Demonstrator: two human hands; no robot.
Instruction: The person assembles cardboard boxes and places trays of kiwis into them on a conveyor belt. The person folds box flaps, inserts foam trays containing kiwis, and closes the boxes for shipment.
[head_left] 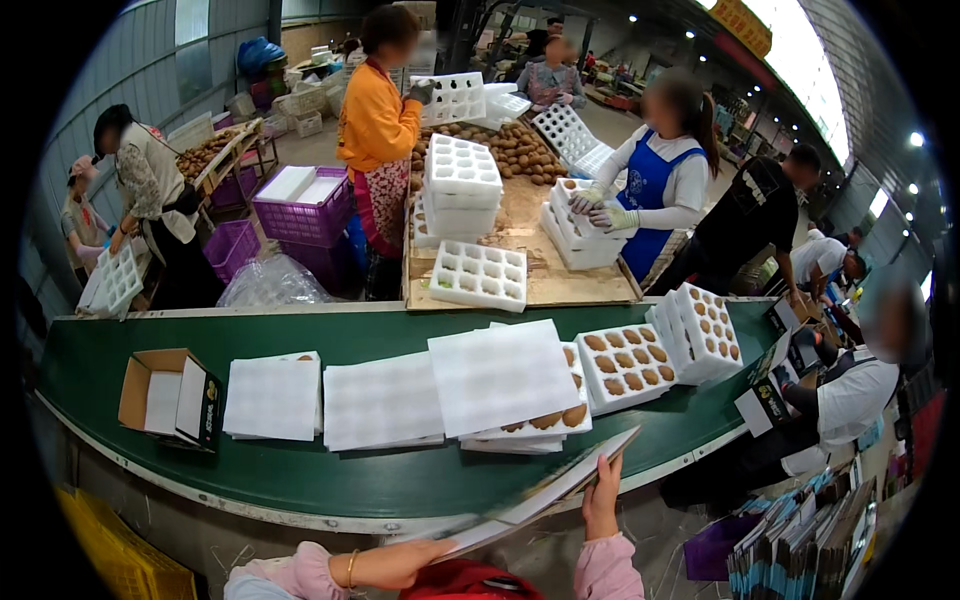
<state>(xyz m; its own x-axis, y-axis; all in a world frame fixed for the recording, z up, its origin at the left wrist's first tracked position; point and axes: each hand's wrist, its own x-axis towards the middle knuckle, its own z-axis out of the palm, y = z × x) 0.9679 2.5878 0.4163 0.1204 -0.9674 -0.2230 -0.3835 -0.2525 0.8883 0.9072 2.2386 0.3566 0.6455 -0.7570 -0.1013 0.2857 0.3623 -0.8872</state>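
Note:
My left hand [408,562] and my right hand [602,497] are closed on a flat carton [540,500], tilted up to the right and slightly blurred. It shows nearly edge-on, white with a brown edge. The left hand grips its lower end, the right hand its right side near the top. Just beyond, on the green conveyor belt [370,488], lie foam trays of brown oval fruit. White sheets [500,378] cover several of them, while an uncovered tray [626,366] shows its fruit. An open carton [165,400] with white inside stands at the belt's left.
Beyond the belt, a wooden table [520,270] carries loose brown fruit and foam trays [463,170]. Co-workers stand around it; another person [850,400] handles cartons at the belt's right end. Folded cartons [800,540] stand at lower right, a yellow crate [125,550] at lower left.

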